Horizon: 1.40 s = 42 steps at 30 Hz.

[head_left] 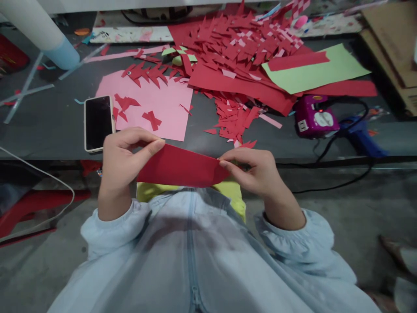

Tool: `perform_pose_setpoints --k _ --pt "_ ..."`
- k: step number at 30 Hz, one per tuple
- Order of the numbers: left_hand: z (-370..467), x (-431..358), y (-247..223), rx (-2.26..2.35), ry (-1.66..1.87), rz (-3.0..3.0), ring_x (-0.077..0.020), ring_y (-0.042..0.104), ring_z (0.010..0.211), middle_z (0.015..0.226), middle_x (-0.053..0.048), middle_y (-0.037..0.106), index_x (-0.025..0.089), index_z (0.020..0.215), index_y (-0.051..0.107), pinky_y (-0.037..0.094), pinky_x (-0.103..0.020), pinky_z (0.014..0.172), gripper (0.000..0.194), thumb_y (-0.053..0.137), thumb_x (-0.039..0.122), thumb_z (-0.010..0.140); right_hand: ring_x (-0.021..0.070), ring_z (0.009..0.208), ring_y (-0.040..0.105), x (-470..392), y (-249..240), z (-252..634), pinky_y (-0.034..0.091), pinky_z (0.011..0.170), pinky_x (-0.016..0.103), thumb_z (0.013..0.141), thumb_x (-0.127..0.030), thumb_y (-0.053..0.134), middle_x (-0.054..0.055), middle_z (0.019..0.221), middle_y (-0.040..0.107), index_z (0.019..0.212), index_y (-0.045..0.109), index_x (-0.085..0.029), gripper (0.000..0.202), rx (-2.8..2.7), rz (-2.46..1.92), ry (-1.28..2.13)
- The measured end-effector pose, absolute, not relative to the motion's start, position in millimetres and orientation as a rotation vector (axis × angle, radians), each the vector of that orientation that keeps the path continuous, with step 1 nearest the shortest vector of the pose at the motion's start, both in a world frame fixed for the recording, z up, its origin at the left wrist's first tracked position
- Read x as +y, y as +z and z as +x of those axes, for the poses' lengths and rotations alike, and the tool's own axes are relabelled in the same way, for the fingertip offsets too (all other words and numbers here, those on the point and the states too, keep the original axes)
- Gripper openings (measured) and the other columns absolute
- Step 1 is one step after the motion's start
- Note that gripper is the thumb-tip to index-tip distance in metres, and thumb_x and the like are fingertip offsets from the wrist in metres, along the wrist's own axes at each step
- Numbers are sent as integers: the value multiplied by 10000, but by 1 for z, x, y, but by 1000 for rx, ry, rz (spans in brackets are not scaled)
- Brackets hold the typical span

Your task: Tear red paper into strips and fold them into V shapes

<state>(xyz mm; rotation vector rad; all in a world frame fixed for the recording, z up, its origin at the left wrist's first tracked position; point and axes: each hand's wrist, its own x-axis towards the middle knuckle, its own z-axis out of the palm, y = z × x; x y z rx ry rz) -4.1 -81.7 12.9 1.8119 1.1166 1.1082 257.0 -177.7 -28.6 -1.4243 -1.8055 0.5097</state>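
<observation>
A strip of red paper (184, 167) stretches between my two hands, over my lap at the table's front edge. Its top edge looks like a fold. My left hand (128, 156) pinches the strip's left end between thumb and fingers. At the right end, my right hand (252, 169) grips the upper corner with thumb and forefinger. Just beyond my left hand lie a phone (98, 124) and a pink sheet (172, 102). On that sheet rest red paper cut-outs (152, 120), one of them a fish-like shape (138, 74) with an eye.
A heap of red cut paper (234, 39) covers the table's back middle. Red scraps (236, 117) spill forward from it. To the right are a green sheet (321, 69), a purple box (316, 119) with a cord, a blue glue gun (361, 137) and cardboard (392, 43).
</observation>
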Motion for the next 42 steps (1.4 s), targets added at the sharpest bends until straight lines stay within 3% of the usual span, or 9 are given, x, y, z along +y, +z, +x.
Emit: perform_pose_setpoints --k 9,16,23,33,42 --pt "-27 -64 9 1076 1170 1913 -123 609 627 703 70 728 298 740 761 496 -326 582 105 822 384 747 177 662 703 -185 -33 273 530 631 290 857 -256 657 27 742 763 754 706 -258 114 -1749 -1450 498" --pt "-25 -64 4 981 1205 1902 -113 639 636 709 75 738 285 754 765 498 -294 568 69 832 276 742 160 660 712 -186 -34 276 532 616 260 856 -227 675 14 744 767 779 706 -247 85 -1816 -1415 443" --pt "32 -100 -4 845 906 1950 -97 632 595 667 14 729 203 692 744 462 -219 546 89 746 177 777 142 700 703 -173 -21 245 533 659 254 880 -188 641 19 796 768 837 699 -218 79 -1925 -1270 435" --pt "34 -103 -3 870 962 1889 -104 633 593 669 -7 737 185 668 732 458 -208 563 108 725 178 776 125 654 641 -168 -23 234 481 622 239 877 -169 591 18 722 710 772 644 -194 121 -1868 -1261 485" --pt "-14 -79 4 968 1113 1753 -118 642 610 657 11 727 252 675 769 474 -227 555 64 810 232 721 109 597 621 -180 -29 261 464 575 217 852 -167 620 9 685 698 762 646 -192 98 -1911 -1308 554"
